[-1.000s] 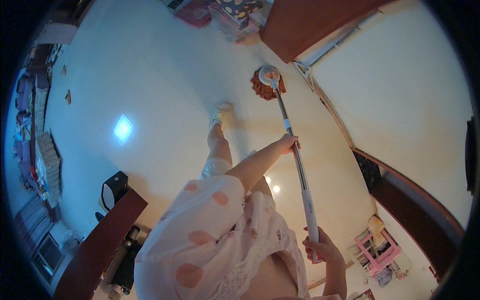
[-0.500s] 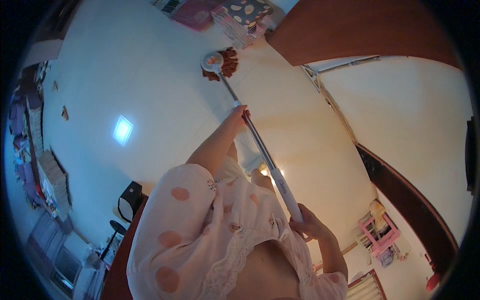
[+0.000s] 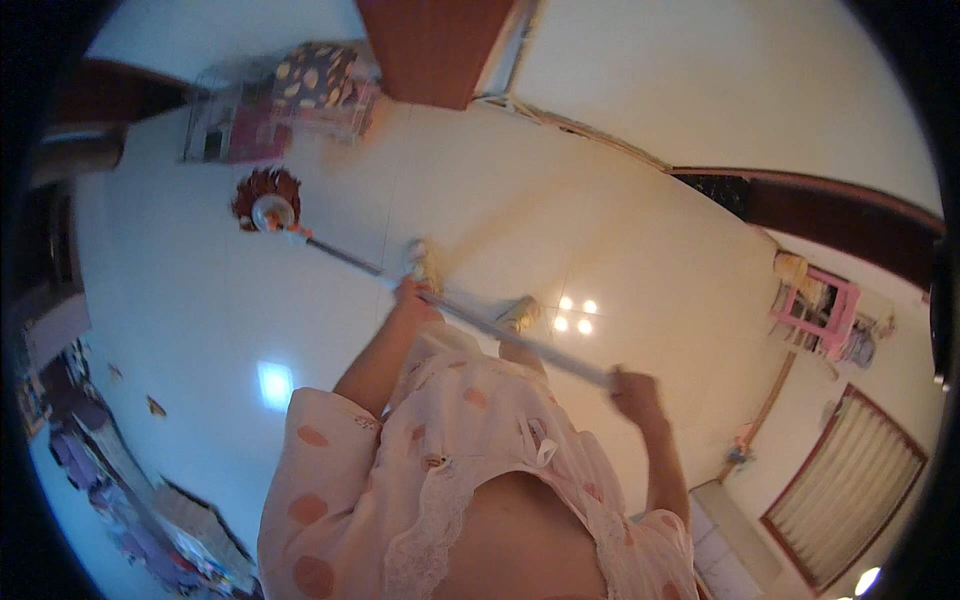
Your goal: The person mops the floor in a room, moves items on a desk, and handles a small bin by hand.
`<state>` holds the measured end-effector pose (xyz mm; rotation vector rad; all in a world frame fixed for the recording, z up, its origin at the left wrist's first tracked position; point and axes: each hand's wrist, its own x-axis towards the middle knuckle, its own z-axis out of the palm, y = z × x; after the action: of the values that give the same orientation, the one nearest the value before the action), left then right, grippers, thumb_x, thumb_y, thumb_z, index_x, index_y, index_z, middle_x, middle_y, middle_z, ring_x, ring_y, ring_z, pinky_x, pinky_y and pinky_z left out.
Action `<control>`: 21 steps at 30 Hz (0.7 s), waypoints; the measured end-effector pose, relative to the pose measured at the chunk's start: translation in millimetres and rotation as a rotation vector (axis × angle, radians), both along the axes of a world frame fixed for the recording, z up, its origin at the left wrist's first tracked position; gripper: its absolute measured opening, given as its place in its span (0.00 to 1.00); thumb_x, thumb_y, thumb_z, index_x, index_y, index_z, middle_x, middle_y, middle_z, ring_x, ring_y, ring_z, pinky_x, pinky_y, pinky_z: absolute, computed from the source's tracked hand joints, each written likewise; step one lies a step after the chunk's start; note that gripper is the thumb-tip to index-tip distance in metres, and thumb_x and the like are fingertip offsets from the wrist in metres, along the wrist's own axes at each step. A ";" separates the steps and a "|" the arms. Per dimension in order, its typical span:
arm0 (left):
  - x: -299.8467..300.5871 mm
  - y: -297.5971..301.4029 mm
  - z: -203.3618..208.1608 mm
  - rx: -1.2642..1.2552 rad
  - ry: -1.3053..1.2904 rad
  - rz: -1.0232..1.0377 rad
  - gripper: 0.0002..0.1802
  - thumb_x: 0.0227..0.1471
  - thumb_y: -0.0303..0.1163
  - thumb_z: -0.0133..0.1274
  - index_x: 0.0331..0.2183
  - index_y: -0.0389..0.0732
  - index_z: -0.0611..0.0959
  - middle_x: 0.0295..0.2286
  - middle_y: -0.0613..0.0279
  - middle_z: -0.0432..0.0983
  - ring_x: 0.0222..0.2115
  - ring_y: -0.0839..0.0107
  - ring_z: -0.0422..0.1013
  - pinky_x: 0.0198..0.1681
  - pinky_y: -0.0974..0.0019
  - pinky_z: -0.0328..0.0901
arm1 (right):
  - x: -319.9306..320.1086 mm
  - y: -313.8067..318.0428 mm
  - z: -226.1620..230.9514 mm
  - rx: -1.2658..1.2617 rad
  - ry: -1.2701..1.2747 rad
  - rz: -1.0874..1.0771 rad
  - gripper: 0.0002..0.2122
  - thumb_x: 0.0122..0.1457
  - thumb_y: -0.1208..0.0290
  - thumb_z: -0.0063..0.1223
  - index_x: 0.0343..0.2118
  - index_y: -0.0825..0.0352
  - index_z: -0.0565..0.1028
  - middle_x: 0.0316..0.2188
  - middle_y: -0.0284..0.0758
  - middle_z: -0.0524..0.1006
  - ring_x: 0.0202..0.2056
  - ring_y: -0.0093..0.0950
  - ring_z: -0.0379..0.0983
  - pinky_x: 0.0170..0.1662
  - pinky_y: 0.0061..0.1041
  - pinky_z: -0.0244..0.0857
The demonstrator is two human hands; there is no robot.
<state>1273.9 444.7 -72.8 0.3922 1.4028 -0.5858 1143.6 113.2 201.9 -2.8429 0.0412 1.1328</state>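
Note:
A spin mop [image 3: 273,211] with a round pale head and brown strands rests on the light tiled floor, ahead and to the left. From it a slim metal handle slants across in front of my body, toward the lower right. Partway along the shaft, my left hand [image 3: 413,300] is closed round it. At the upper end of the handle my right hand [image 3: 638,397] is wrapped round the grip, slightly blurred by motion. My feet in pale slippers [image 3: 521,314] stand on the floor below the handle.
A wire cage [image 3: 345,110] with a dotted cloth stands beyond the mop head, beside a brown door panel [image 3: 430,50]. Boxes [image 3: 200,520] and piled clothes line the left. A pink rack [image 3: 818,312] stands at right. Small brown scraps [image 3: 156,406] lie on the floor.
The view has turned. The mop head has swung left, and the handle lies flatter across my front. My right hand has moved outward and up; both hands keep their hold.

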 end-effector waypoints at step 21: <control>-169.2 -490.0 146.8 -0.307 -0.203 -0.814 0.07 0.45 0.25 0.39 0.21 0.32 0.68 0.22 0.55 0.62 0.23 0.66 0.61 0.31 0.66 0.64 | -278.5 -371.0 187.8 -0.736 -0.632 -0.453 0.09 0.34 0.82 0.46 0.23 0.66 0.67 0.21 0.35 0.70 0.31 0.34 0.66 0.36 0.32 0.57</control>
<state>1104.7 -45.3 73.9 0.7553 0.8998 -1.3617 865.1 -257.8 389.7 -3.3490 1.1973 0.0907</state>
